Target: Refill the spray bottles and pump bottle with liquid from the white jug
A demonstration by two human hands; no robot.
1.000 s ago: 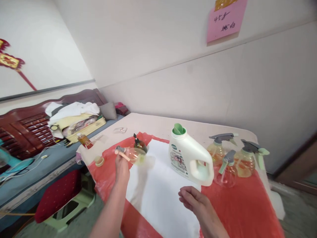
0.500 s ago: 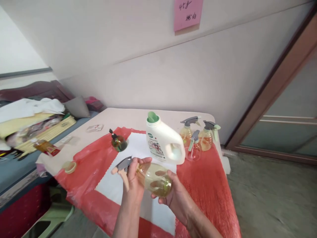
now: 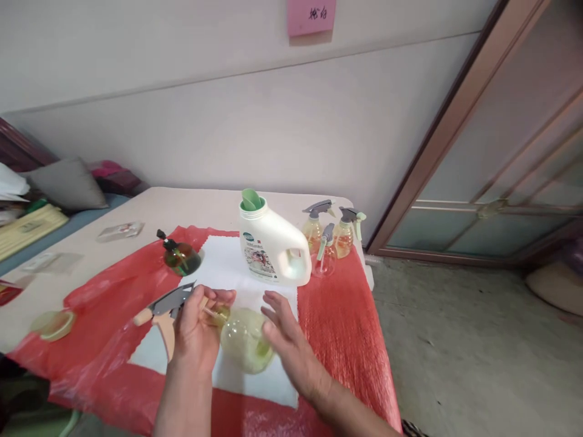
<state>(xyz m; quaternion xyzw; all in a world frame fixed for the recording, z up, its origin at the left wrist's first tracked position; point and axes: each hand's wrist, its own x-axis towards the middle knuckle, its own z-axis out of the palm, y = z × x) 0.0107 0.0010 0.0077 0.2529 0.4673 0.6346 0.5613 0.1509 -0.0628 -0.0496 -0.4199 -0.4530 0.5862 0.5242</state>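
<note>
Worktop (image 3: pixel 194 207): tilted spray bottle (image 3: pixel 246 347) being handled.
Left fingers (image 3: pixel 224 296) clamped round neck; right fingers (image 3: pixel 275 303) apart; steady hold likely needed next.

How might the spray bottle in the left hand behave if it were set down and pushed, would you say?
Laid on its side, the spray bottle would probably roll on its rounded body, though its projecting trigger head may soon stop it. Smooth and shiny, it could also feel slippery.

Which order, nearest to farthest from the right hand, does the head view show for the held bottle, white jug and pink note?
1. Held bottle, left of the right hand
2. White jug, just beyond
3. Pink note, on the wall
</note>
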